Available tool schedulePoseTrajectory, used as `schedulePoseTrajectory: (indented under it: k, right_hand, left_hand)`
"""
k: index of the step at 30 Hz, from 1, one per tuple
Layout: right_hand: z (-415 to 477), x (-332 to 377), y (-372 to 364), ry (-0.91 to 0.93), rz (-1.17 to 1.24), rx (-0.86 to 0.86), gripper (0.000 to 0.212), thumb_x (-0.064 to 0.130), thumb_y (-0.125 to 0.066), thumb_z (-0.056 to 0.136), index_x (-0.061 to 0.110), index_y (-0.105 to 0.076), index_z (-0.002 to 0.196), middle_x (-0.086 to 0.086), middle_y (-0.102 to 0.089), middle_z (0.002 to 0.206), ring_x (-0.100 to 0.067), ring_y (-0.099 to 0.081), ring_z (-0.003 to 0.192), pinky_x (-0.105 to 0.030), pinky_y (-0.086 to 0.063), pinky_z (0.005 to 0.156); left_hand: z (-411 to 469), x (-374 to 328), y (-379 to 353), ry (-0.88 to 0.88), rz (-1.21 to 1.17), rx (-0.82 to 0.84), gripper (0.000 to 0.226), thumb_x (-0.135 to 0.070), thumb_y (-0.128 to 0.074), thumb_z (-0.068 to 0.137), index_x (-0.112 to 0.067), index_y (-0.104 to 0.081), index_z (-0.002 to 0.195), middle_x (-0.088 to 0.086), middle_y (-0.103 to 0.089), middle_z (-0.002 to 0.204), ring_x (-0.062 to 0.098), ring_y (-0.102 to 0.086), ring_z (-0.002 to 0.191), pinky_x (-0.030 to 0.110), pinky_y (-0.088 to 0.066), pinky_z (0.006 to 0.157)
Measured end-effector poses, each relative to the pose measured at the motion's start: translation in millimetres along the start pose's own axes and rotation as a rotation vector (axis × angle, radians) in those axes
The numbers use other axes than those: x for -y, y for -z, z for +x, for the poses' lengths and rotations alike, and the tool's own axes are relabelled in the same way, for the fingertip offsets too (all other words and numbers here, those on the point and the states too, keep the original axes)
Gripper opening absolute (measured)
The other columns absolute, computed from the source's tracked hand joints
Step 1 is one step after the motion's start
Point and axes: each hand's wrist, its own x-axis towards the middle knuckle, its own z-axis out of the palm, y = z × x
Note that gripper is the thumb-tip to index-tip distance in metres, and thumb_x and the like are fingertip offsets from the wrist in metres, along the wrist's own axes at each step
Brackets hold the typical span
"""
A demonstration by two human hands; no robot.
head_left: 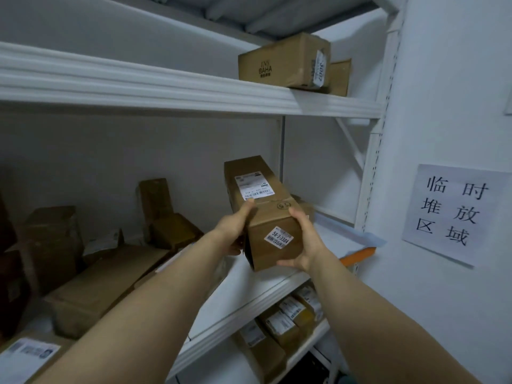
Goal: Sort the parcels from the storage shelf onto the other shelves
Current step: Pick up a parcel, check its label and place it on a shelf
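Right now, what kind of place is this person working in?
Probably a parcel storeroom: white metal shelving holds labelled cardboard parcels, a paper sign hangs on the wall, and the held box bears a code sticker.

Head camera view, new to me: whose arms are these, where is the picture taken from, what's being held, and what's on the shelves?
There is no machine here. These are a person's two bare arms, seen from one wide-angle camera worn on the head, looking forward and down. The left hand and right hand grip the near end of a long cardboard parcel, one on each side, over the white middle shelf. A sticker on that end reads 56-3-3304. More brown parcels lie on that shelf to the left, labelled parcels sit below it, and a box marked BAHA sits on the upper shelf. A paper sign hangs on the wall at right. Whether the parcel's far end rests on the shelf, I cannot tell.
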Motion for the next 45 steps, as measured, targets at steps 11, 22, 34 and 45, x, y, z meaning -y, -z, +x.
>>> schedulePoseTrajectory:
  k: [11,22,34,45]
  right_hand:
    - [-33.3,-8.2,61.4,-0.035,0.001,0.062,0.074,0.06,-0.072,0.061,0.023,-0.056,0.123,-0.015,-0.066,0.114,-0.036,-0.057,0.111,-0.06,-0.037,0.102]
    - [-64.5,-22.6,103.6,-0.142,0.314,0.105,0.063,0.062,-0.066,0.071,0.014,-0.063,0.112,-0.017,-0.067,0.112,-0.037,-0.06,0.108,-0.053,-0.045,0.098]
    - [-84.7,-30.2,132.9,-0.252,0.311,0.04,0.076,0.081,-0.057,0.063,0.023,-0.064,0.111,-0.018,-0.064,0.116,-0.042,-0.057,0.111,-0.037,-0.048,0.082]
    - [-93.3,-27.1,135.9,-0.167,0.32,0.088,0.079,0.075,-0.065,0.055,0.025,-0.062,0.116,-0.018,-0.063,0.119,-0.041,-0.058,0.11,-0.049,-0.042,0.102]
  left_hand:
    - [-41.5,6.1,-55.7,0.007,-0.123,0.047,0.039,-0.032,-0.081,0.073,-0.012,-0.049,0.086,0.009,-0.065,0.087,0.024,-0.066,0.082,0.039,-0.056,0.078]
    - [-78.6,11.2,-105.4,-0.048,-0.16,0.005,0.075,-0.056,-0.065,0.08,-0.011,-0.042,0.136,0.001,-0.056,0.115,0.008,-0.052,0.073,0.023,-0.037,0.057]
    - [-80.5,18.0,-136.9,-0.039,-0.009,0.02,0.103,-0.091,-0.053,0.042,-0.03,-0.058,0.125,0.004,-0.061,0.122,0.028,-0.058,0.108,0.045,-0.044,0.099]
    - [-94.1,11.7,-128.5,-0.107,-0.057,-0.029,0.11,-0.083,-0.06,0.047,-0.024,-0.045,0.139,0.006,-0.05,0.135,0.028,-0.054,0.116,0.041,-0.044,0.1]
